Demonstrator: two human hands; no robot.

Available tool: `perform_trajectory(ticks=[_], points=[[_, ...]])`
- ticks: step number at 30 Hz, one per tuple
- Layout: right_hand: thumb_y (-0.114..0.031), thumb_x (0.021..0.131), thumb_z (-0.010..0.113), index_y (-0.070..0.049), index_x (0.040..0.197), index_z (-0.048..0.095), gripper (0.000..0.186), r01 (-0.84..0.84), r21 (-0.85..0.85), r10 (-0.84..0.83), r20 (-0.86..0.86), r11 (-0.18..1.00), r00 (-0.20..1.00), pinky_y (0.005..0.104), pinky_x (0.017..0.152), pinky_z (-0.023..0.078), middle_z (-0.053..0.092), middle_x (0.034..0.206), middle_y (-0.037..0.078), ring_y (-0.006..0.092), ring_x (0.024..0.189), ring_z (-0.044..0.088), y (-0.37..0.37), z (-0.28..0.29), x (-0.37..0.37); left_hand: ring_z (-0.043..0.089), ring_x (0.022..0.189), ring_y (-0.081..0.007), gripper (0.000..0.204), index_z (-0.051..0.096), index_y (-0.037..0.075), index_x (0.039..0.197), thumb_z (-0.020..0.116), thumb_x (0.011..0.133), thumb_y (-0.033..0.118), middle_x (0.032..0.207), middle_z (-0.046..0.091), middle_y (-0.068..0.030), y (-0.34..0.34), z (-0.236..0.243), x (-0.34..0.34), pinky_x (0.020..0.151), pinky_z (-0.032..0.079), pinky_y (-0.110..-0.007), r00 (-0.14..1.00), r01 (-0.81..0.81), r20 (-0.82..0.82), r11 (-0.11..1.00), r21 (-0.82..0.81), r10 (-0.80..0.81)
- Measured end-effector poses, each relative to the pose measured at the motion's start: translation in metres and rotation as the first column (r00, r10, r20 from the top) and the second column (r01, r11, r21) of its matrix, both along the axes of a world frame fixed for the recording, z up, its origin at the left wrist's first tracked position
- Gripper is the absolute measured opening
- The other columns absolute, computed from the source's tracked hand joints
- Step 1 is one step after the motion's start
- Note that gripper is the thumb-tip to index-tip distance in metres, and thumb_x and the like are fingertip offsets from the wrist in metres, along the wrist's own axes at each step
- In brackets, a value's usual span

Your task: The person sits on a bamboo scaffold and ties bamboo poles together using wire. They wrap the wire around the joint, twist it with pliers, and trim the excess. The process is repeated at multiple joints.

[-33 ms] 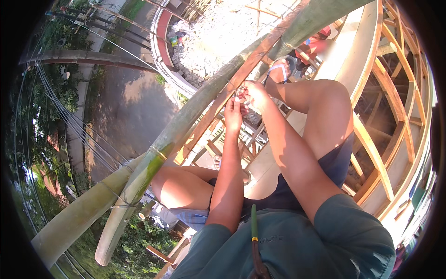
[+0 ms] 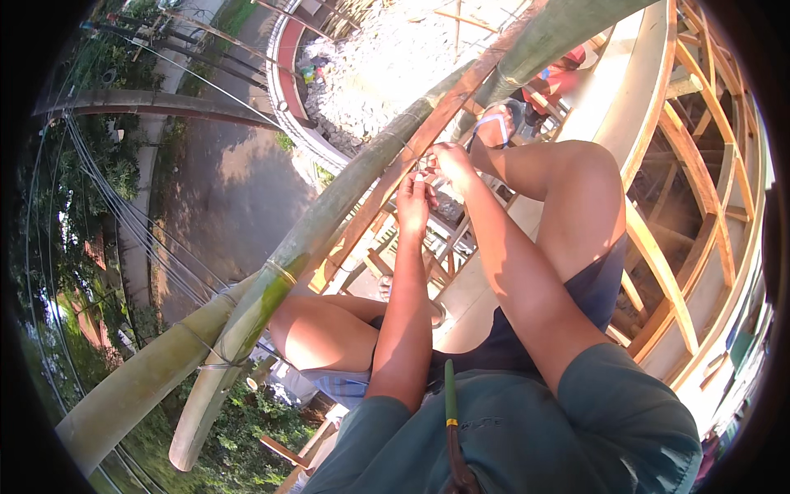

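Note:
My left hand (image 2: 414, 202) and my right hand (image 2: 453, 167) meet just beside a long reddish-brown wooden board (image 2: 374, 200). The fingers of both are closed in a pinch around a thin wire (image 2: 422, 165), small and partly hidden by the fingertips. Along the board's far side runs a thick green bamboo pole (image 2: 329, 202), slanting from lower left to upper right. Wire bindings (image 2: 222, 360) wrap the place where this pole crosses another bamboo pole (image 2: 148, 370) at lower left.
A curved wooden frame (image 2: 699, 177) of ribs stands at right. Far below lie a paved road (image 2: 218, 189), a rubble heap (image 2: 378, 74) and overhead cables (image 2: 132, 218). A person in red (image 2: 564, 78) is beyond my right knee. A green-handled tool (image 2: 450, 403) hangs against my shirt.
The fingers of both hands have shifted very slightly at the wire. The poles, the board and my legs stay where they were.

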State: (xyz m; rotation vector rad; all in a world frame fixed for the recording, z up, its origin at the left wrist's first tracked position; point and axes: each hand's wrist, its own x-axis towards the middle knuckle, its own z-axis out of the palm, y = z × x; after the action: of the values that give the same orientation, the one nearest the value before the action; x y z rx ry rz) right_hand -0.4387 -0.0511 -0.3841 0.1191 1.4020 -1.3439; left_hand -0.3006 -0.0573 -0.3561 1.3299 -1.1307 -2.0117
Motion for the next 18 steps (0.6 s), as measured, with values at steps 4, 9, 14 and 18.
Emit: perform_trajectory(ticks=[4, 9, 14, 18], points=[[-0.014, 0.087, 0.065, -0.01, 0.102, 0.074, 0.018, -0.384, 0.283, 0.435, -0.805, 0.879, 0.404, 0.0373, 0.092, 0.049, 0.063, 0.109, 0.011, 0.0265, 0.103, 0.059, 0.015, 0.014, 0.005, 0.037, 0.055, -0.0053, 0.023, 0.06, 0.007, 0.099, 0.047, 0.106, 0.023, 0.066, 0.047, 0.0037, -0.007, -0.007, -0.001, 0.05, 0.031, -0.022, 0.995, -0.031, 0.096, 0.998, -0.051, 0.036], [-0.03, 0.092, 0.06, -0.013, 0.099, 0.074, 0.023, -0.418, 0.41, 0.431, -0.901, 0.81, -0.048, 0.0579, 0.098, 0.04, 0.063, 0.115, 0.007, 0.0262, 0.12, 0.051, 0.026, 0.048, -0.005, 0.055, 0.074, -0.0097, 0.029, 0.064, 0.005, 0.105, 0.042, 0.106, 0.024, 0.081, 0.062, -0.0016, -0.017, -0.009, -0.004, 0.067, 0.044, -0.026, 0.996, -0.008, 0.092, 0.999, -0.05, 0.013], [-0.032, 0.094, 0.055, -0.011, 0.096, 0.073, 0.028, -0.561, 0.556, 0.57, -0.803, 0.613, -0.173, 0.0542, 0.095, 0.042, 0.072, 0.087, 0.015, 0.0322, 0.087, 0.069, 0.046, 0.066, 0.016, 0.062, 0.104, -0.0264, 0.049, 0.053, -0.001, 0.129, 0.027, 0.1, 0.027, 0.111, 0.065, -0.0166, -0.018, 0.005, -0.014, 0.092, 0.048, -0.042, 0.959, -0.182, -0.186, 0.967, 0.177, 0.214], [-0.028, 0.093, 0.053, -0.011, 0.095, 0.074, 0.027, -0.563, 0.722, 0.706, -0.636, 0.403, -0.311, 0.053, 0.094, 0.041, 0.072, 0.088, 0.018, 0.0336, 0.085, 0.069, 0.055, 0.122, 0.065, 0.061, 0.079, -0.023, 0.041, 0.052, 0.002, 0.121, 0.028, 0.098, 0.026, 0.083, 0.06, -0.0115, -0.02, 0.044, -0.003, 0.07, 0.052, -0.038, 0.705, -0.493, -0.318, 0.76, 0.424, 0.634]])
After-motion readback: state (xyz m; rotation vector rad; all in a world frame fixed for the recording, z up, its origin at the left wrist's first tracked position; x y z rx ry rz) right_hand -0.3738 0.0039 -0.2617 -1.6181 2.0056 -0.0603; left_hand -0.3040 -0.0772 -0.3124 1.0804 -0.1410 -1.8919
